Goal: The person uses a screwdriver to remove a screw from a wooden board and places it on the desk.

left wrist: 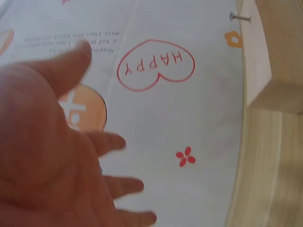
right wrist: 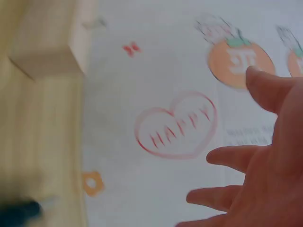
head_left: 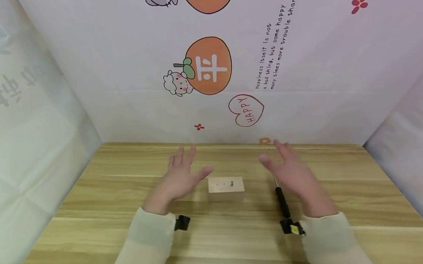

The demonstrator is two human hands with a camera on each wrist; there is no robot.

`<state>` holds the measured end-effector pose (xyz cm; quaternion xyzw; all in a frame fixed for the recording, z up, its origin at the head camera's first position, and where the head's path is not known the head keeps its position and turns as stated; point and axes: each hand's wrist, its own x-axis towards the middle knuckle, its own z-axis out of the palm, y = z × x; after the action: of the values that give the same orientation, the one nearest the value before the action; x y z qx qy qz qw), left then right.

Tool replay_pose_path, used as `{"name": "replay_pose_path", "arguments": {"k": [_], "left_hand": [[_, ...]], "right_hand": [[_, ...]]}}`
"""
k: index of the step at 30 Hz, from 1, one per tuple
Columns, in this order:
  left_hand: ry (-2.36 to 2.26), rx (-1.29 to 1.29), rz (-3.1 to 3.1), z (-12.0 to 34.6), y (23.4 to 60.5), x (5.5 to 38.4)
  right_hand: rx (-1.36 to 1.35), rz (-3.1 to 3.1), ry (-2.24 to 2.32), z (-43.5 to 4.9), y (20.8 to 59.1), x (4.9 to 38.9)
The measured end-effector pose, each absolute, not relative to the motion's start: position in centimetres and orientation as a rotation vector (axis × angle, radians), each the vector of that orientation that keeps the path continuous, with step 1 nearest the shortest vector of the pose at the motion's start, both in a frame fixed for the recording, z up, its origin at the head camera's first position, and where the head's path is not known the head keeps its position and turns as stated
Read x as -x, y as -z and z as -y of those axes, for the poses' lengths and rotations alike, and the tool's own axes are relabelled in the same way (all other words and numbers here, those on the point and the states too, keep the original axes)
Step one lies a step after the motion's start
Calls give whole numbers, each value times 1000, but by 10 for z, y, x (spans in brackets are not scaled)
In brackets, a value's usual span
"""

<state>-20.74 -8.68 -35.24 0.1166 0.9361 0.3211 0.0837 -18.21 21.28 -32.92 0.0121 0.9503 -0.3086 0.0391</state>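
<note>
A pale wooden block lies on the table between the two hands. From its top face a metal screw sticks out, and small dark marks show beside it. My left hand hovers to the left of the block, fingers spread, holding nothing. On the other side my right hand is raised with its fingers apart and nothing in it. Below and beside the right hand lies a screwdriver with a black handle, its shaft partly hidden by the hand. In the right wrist view the screwdriver is blurred.
The wood-grain table is enclosed by a printed white cloth at the back and pale cloth walls on both sides. Small black wrist cameras hang by the sleeves.
</note>
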Motion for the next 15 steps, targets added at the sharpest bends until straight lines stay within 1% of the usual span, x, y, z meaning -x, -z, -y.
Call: {"name": "replay_pose_path", "arguments": {"k": [3,8,15], "left_hand": [[-1145,-506,-2686,103,356,213],[-1428,-635,-2430,118,369,218],[-1694,-617,-2008,118,399,221]], "right_hand": [[-34,-2769,1232,-238,318,178],[17,-2500,1640,-273,313,170],[-28,-2193,1894,-302,325,157]]}}
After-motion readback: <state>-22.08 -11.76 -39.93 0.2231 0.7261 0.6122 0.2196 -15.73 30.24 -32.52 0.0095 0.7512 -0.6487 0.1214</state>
